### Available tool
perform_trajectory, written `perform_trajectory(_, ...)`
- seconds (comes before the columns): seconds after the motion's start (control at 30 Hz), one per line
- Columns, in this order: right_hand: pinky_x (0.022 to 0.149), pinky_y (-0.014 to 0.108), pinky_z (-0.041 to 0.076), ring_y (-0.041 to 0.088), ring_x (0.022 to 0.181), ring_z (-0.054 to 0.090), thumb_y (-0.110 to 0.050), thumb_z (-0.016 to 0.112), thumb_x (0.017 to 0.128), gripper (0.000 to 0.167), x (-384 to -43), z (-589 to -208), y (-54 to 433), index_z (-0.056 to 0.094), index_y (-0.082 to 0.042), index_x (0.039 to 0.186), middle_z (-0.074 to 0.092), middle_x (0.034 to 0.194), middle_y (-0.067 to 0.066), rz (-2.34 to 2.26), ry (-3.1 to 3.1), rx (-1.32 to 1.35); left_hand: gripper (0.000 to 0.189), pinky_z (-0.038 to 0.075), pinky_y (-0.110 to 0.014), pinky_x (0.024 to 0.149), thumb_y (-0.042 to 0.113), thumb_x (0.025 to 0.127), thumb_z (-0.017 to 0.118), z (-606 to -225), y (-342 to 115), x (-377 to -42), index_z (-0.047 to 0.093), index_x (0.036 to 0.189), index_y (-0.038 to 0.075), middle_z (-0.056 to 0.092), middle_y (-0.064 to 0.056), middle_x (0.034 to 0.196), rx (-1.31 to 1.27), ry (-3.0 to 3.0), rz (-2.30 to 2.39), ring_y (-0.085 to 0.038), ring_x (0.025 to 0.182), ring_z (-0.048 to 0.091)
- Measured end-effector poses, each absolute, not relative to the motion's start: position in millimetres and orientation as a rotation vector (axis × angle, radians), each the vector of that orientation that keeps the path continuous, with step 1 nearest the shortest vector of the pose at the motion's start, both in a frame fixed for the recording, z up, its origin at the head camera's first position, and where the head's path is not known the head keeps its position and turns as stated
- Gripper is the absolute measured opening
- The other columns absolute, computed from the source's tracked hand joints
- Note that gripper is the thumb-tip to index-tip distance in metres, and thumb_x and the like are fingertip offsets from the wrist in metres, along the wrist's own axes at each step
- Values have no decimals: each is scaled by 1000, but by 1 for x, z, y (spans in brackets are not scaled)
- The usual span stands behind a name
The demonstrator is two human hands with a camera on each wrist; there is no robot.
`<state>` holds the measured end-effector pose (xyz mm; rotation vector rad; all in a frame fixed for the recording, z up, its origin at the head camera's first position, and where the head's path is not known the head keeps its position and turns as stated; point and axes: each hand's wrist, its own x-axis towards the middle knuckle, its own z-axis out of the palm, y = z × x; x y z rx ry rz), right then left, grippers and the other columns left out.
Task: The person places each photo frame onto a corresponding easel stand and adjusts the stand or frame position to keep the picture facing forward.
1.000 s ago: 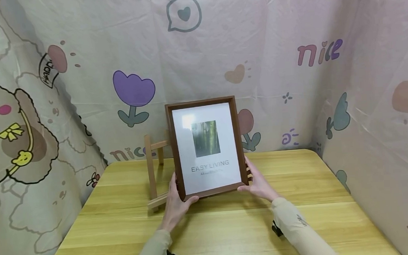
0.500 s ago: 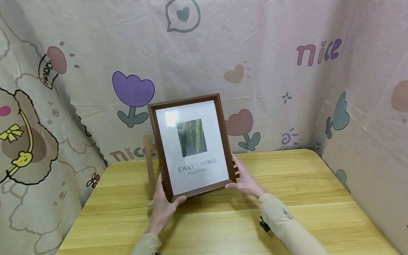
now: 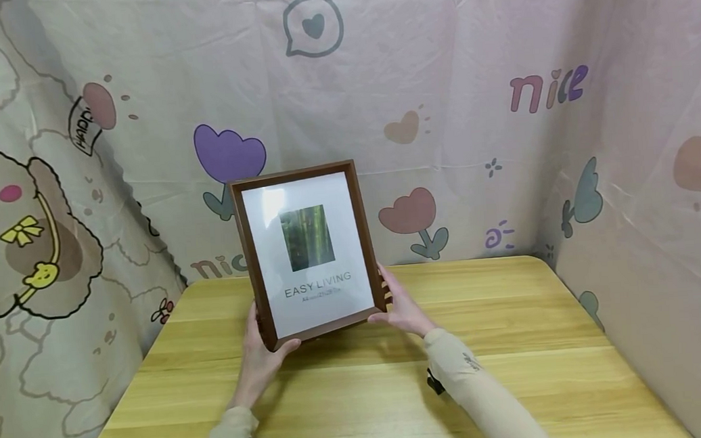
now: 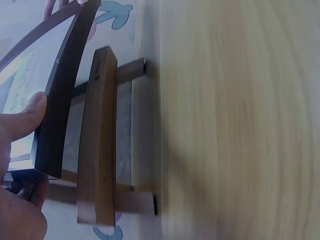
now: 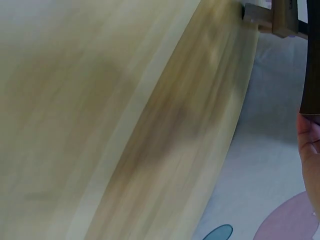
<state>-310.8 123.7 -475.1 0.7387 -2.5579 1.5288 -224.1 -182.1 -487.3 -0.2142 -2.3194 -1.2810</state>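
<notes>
A brown wooden picture frame (image 3: 304, 249) is held up between both hands, tilted a little to the left in the head view. Behind glass it shows a small forest print and the words EASY LIVING. My left hand (image 3: 259, 362) grips the lower left corner, thumb over the front edge, fingers behind. At the lower right corner, my right hand (image 3: 404, 311) holds the other side, its thumb along the bottom. A wooden easel (image 4: 97, 145) stands behind and below the frame, hidden by it in the head view. In the left wrist view, a gap shows between the frame's bottom edge and the easel's ledge.
A light wood-grain table (image 3: 518, 350) spreads under the arms. Printed cloth (image 3: 467, 48) hangs behind the table and along both sides. The easel's feet (image 4: 142, 200) rest near the table's far part.
Both hands have carried the picture frame left, in front of the easel, which it now covers in the head view. The frame has tilted slightly more to the left.
</notes>
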Motion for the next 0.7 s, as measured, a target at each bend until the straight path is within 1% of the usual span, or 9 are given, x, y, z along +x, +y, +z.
perform_trajectory(0.03,90,36,55,24,104,58,0,87,73,121,-311,-475,121,10,-21,164,51,135,13,1530,-2556,746,119,33,-18,105,10,72,90,-488,-184,-224,12,161,6,43,-24,149,-209,-2322,-1276,-36,130,48)
perform_trajectory(0.13,91,36,56,24,105,58,0,87,73,120,-313,-476,116,10,-21,164,52,136,13,1522,-2551,764,119,39,-32,101,11,73,90,-488,-190,-222,10,161,6,45,-25,143,-188,-2342,-1246,-36,123,51)
perform_trajectory(0.23,91,37,56,25,107,58,-1,87,74,120,-315,-477,110,10,-19,164,52,137,13,1512,-2549,776,120,39,-42,101,12,74,89,-488,-195,-221,8,162,7,44,-25,144,-170,-2354,-1247,-36,124,50)
perform_trajectory(0.3,91,39,56,26,107,58,-1,87,74,119,-316,-478,107,11,-18,163,52,138,14,1516,-2546,777,120,39,-42,101,12,74,89,-488,-198,-222,8,162,8,44,-25,144,-162,-2356,-1243,-36,124,50)
perform_trajectory(0.43,96,46,54,30,111,58,0,86,74,118,-317,-479,100,10,-16,163,48,143,16,1533,-2546,776,120,38,-38,101,10,74,89,-489,-203,-222,8,162,9,45,-25,144,-145,-2359,-1232,-36,124,50)
perform_trajectory(0.53,104,52,50,33,120,55,0,86,75,117,-318,-479,96,11,-15,163,42,153,17,1522,-2541,778,119,39,-38,101,9,74,89,-490,-206,-223,8,162,10,45,-25,144,-130,-2359,-1228,-36,124,50)
perform_trajectory(0.63,107,53,48,35,122,54,0,86,75,117,-319,-481,91,11,-16,163,40,155,19,1509,-2537,785,119,39,-38,101,9,74,89,-491,-210,-223,8,162,9,45,-26,144,-119,-2356,-1219,-37,124,51)
perform_trajectory(0.7,106,53,49,36,120,54,0,86,75,117,-320,-482,89,11,-16,163,41,153,19,1512,-2533,788,119,39,-37,101,9,75,89,-491,-212,-223,8,162,9,45,-25,144,-109,-2358,-1214,-36,124,51)
